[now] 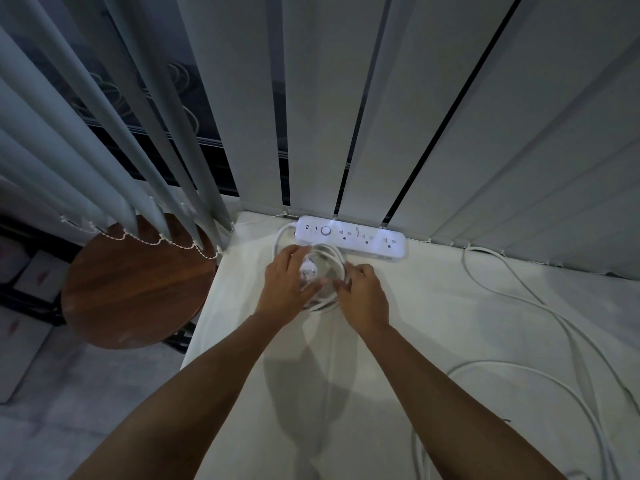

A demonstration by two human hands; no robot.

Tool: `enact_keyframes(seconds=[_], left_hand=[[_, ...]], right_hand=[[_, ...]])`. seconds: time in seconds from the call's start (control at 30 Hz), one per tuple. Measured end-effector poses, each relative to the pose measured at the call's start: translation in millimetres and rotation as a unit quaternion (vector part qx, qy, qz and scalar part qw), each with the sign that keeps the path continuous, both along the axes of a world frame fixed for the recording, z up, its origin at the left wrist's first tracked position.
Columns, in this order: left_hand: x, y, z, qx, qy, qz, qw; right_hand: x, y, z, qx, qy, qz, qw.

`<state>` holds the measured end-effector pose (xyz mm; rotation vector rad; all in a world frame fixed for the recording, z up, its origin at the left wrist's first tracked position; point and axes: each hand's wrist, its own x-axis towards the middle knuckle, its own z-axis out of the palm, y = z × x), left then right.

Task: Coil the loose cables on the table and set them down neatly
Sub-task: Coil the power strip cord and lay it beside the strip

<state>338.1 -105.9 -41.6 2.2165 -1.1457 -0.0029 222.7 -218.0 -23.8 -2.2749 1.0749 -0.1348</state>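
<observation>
Hands (287,282) on coiled cable (325,303), white table (433,306), vertical blinds (381,116)

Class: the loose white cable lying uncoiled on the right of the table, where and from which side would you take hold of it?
Probably at the near loop of the loose white cable, coming from above: it lies flat on the table, its arc open and unobstructed, away from the hands.

Power strip (351,240) at the table's far edge: smooth white plastic, slight gloss. Coiled cable (329,268) just in front of it: smooth white sheath, looks like plastic. Table (433,306) under it: matt off-white, smooth. Stool (135,285) left of the strip: brown wood grain, satin sheen. Blinds (346,98) behind it: matt pale slats, maybe cloth.
</observation>
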Motion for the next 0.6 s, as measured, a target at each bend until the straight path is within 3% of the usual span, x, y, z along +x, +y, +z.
enact_keyframes(seconds=[0.1,0.2,0.37,0.6], left_hand=[[-4.6,9.9,-3.3,0.075,-0.094,-0.123,0.985],[-1.9,22.9,-9.0,0.059,-0.108,-0.194,0.973],[2.7,33.6,-16.6,0.121,-0.031,-0.094,0.988],[1.9,31.3,-20.0,0.131,0.031,-0.08,0.988]], right_hand=[[5.4,-14.7,2.7,0.126,-0.055,-0.037,0.99],[10.3,-21.6,5.0,0.242,-0.089,-0.093,0.962],[8.3,-14.7,0.0,0.243,-0.134,-0.109,0.954],[10.5,-32.4,0.1,0.197,-0.067,-0.02,0.978]])
